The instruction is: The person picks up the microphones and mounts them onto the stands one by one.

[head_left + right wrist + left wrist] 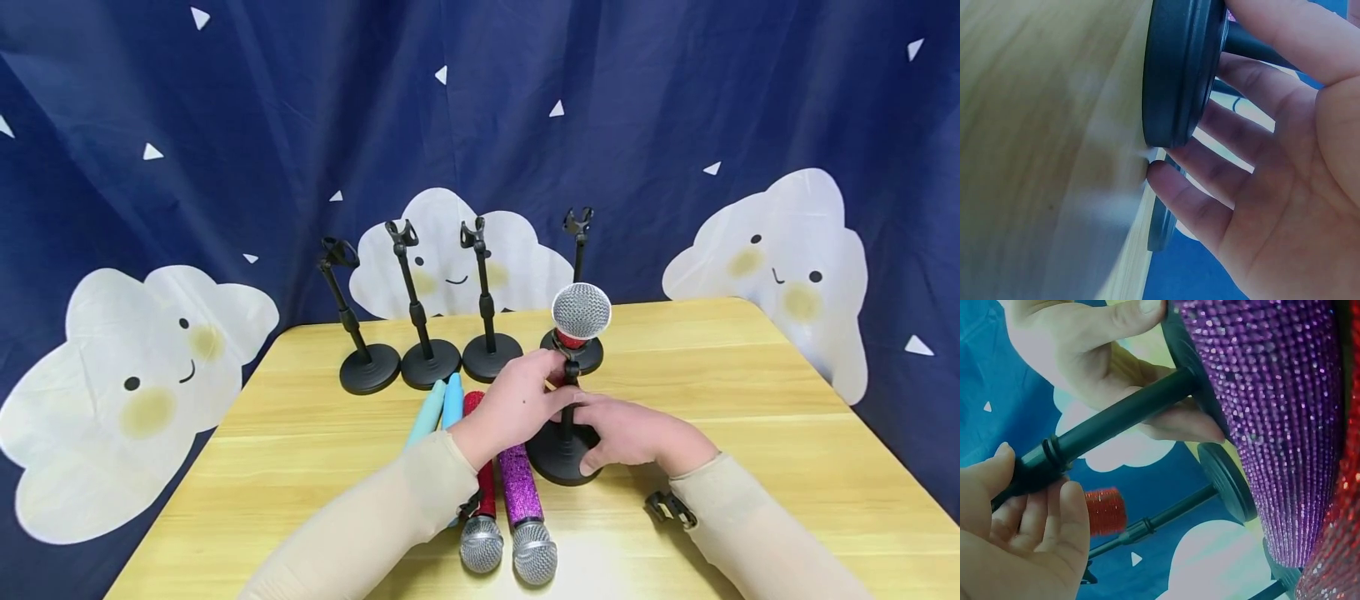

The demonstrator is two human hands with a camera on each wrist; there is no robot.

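Observation:
A black desk microphone stand (552, 462) stands upright near the middle of the table, bearing a red microphone (581, 310) with a silver mesh head. My left hand (517, 404) grips the upper pole just under the clip. At the bottom, my right hand (637, 429) holds the round base, thumb at the near side and fingers behind the pole. The right wrist view shows the base's edge (1175, 75) close to the tabletop beside those fingers. A purple glittery microphone (520, 487) and a red one (486, 492) lie left of the stand, partly under my left arm.
Several black stands with bare clips line the back of the table, including one (365, 367) at the left and one (595, 354) behind the held stand. Teal (427, 414) and blue (453, 402) microphone handles lie by my left forearm. A blue curtain (480, 108) hangs behind.

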